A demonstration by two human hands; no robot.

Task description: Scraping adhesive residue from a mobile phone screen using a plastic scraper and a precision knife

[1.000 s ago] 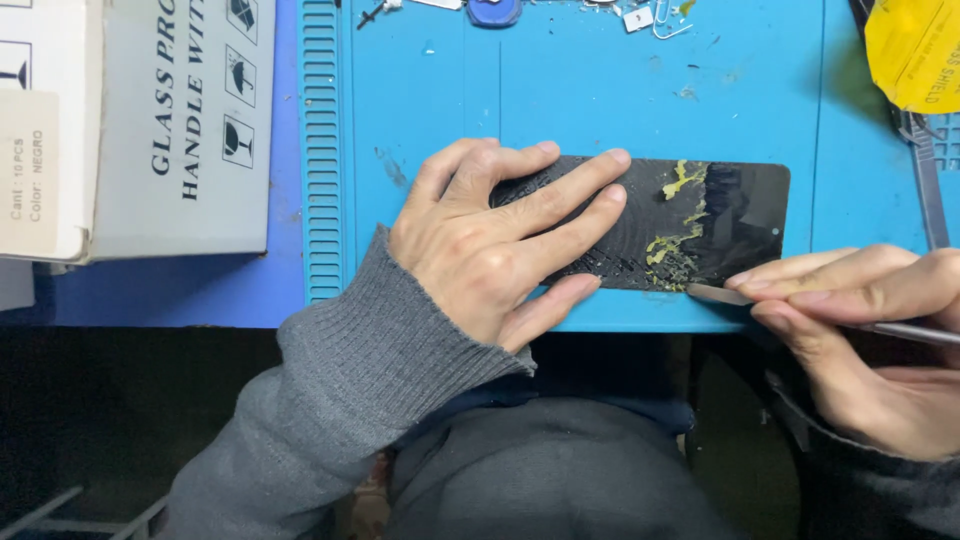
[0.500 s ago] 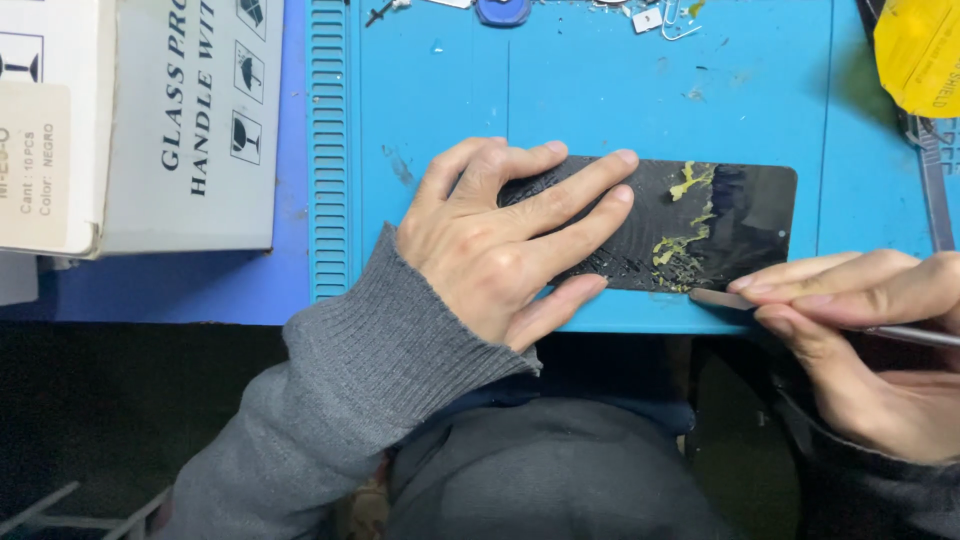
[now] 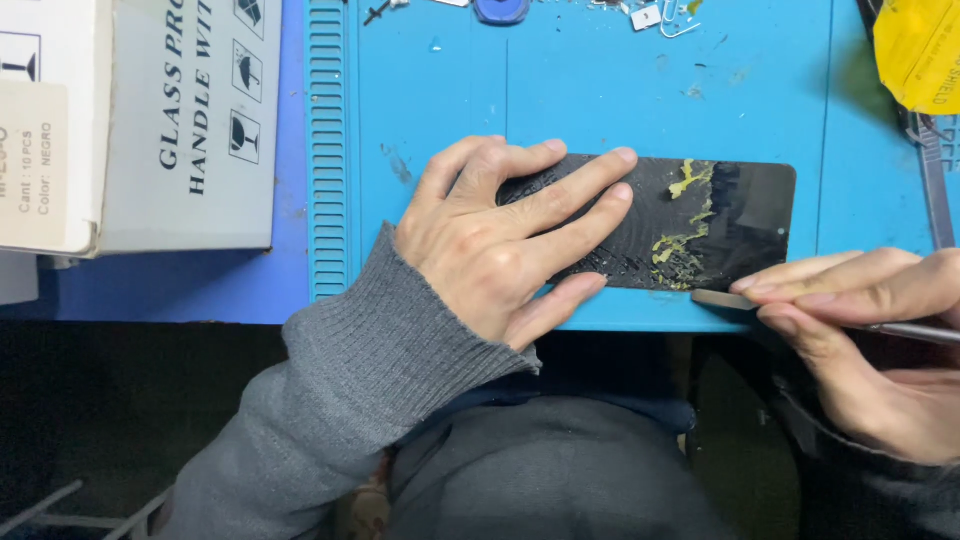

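Note:
A black phone screen panel [image 3: 745, 215] with yellowish glue residue lies flat on a blue work mat [image 3: 600, 90]. My left hand [image 3: 500, 240] lies flat on the panel's left half, fingers spread, pressing it down. My right hand [image 3: 860, 340] pinches a thin metal scraper tool [image 3: 725, 299]. The tool's flat tip touches the panel's near right edge.
A grey and white cardboard box [image 3: 140, 120] stands at the left on the darker blue table. Small parts and a blue round thing [image 3: 500, 10] lie along the mat's far edge. A yellow bag [image 3: 920, 50] sits at the far right, beside a slim metal tool [image 3: 935, 180].
The view has shifted slightly. Both hands hold nearly the same places on the panel and the tool.

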